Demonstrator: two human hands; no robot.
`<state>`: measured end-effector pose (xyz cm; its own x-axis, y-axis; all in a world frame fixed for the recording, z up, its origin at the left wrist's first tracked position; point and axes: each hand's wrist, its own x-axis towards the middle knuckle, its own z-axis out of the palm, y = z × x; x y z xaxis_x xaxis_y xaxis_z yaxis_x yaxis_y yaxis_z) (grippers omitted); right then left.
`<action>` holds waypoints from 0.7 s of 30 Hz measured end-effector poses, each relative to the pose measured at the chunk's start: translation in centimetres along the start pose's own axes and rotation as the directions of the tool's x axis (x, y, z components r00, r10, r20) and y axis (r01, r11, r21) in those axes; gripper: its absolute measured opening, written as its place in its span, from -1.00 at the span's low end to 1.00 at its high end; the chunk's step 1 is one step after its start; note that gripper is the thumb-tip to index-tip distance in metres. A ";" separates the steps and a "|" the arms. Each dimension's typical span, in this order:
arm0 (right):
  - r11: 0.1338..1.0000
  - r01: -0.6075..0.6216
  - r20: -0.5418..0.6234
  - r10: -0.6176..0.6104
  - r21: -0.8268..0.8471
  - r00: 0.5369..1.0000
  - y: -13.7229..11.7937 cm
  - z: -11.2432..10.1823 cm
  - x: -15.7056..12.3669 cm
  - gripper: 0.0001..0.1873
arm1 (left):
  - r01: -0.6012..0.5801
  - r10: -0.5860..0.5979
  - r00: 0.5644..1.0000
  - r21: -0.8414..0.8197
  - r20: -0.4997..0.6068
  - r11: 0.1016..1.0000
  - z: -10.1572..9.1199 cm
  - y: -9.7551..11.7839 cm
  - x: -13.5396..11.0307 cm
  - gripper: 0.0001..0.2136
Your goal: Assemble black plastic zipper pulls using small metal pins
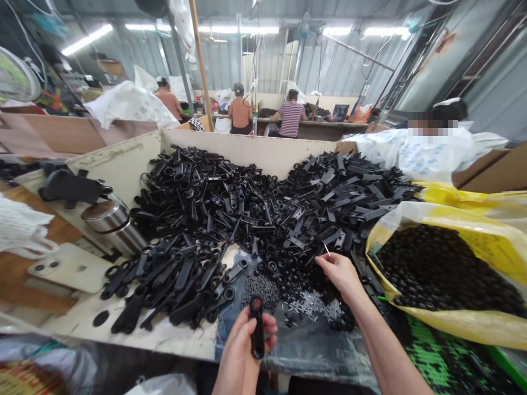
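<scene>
My left hand (241, 351) is closed around a black plastic handle piece (257, 334) with rounded ends, held upright near the table's front edge. Farther right, my right hand (341, 277) pinches a thin, shiny metal pin (326, 249) between thumb and fingertips, over the black parts. Between the hands lie a heap of small grey pieces (260, 288) and a scatter of short metal pins (310, 304). Left of them, black pieces with ring ends (181, 282) are piled on the board. What lies under my right palm is hidden.
Large heaps of ring-ended parts (214, 192) and flat black parts (354, 181) fill the boxed table's back. A yellow sack of round black pieces (444, 269) stands right, above a green basket (428, 351). A steel flask (111, 225) and phone (68, 269) are left. People sit beyond.
</scene>
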<state>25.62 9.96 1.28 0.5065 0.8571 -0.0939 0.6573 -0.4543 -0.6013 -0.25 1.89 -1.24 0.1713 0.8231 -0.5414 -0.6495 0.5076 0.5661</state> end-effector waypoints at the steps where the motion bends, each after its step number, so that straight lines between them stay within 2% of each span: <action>1: 0.999 0.033 0.009 -0.033 0.034 0.999 0.2 -0.3 -0.5 -0.67 | 0.012 -0.012 1.000 0.007 -0.008 1.000 0.1 0.2 -0.3 -0.59; 4: 0.984 0.126 0.074 -0.136 0.127 0.988 0.2 -0.6 -3.1 -0.68 | 0.026 -0.025 1.000 0.067 -0.014 0.997 0.1 0.6 -1.1 -0.56; 7: 0.958 0.205 0.193 -0.244 0.202 0.950 -0.3 -0.2 -7.5 -0.76 | 0.028 -0.027 1.000 0.139 -0.006 0.990 -0.3 0.2 -1.5 -0.55; 8: 0.947 0.234 0.250 -0.288 0.222 0.925 -0.4 0.1 -9.1 -0.78 | 0.024 -0.024 1.000 0.158 0.001 0.987 -0.6 0.0 -1.5 -0.55; 9: 0.929 0.282 0.340 -0.352 0.239 0.872 -0.6 0.3 -10.6 -0.79 | 0.014 -0.016 1.000 0.174 0.008 0.985 -1.0 -0.2 -1.5 -0.55; 11: 0.919 0.354 0.462 -0.394 0.174 0.795 -0.8 0.9 -13.1 -0.83 | -0.018 0.015 1.000 0.194 0.018 0.981 -1.7 -0.6 -1.5 -0.54; 12: 0.911 0.393 0.502 -0.402 0.129 0.766 -0.9 1.2 -14.0 -0.85 | -0.035 0.032 0.999 0.201 0.017 0.979 -2.1 -0.7 -1.5 -0.54; 14: 0.884 0.465 0.531 -0.415 0.045 0.739 -0.9 1.9 -14.9 -0.85 | -0.057 0.057 0.998 0.215 0.005 0.975 -2.6 -0.8 -1.8 -0.54; 16: 0.850 0.526 0.517 -0.441 -0.020 0.733 -0.9 2.5 -15.0 -0.85 | -0.055 0.058 0.998 0.221 -0.007 0.974 -2.7 -0.7 -2.1 -0.55; 18: 0.835 0.545 0.465 -0.455 -0.074 0.760 -0.7 2.8 -14.8 -0.87 | -0.040 0.045 0.999 0.223 -0.015 0.974 -2.6 -0.7 -2.4 -0.56; 20: 0.847 0.529 0.417 -0.464 -0.049 0.782 -0.5 2.7 -14.9 -0.82 | -0.016 0.020 1.000 0.234 -0.017 0.972 -2.3 -0.8 -2.7 -0.58; 21: 0.854 0.520 0.414 -0.476 0.008 0.776 -0.4 2.5 -15.1 -0.80 | -0.003 0.006 1.000 0.247 -0.011 0.969 -2.1 -0.9 -2.8 -0.60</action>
<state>16.30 -2.13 0.95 -0.1510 0.9818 -0.1150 0.8204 0.0596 -0.5687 -1.68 -1.42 -1.59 0.1589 0.8232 -0.5451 -0.4470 0.5523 0.7037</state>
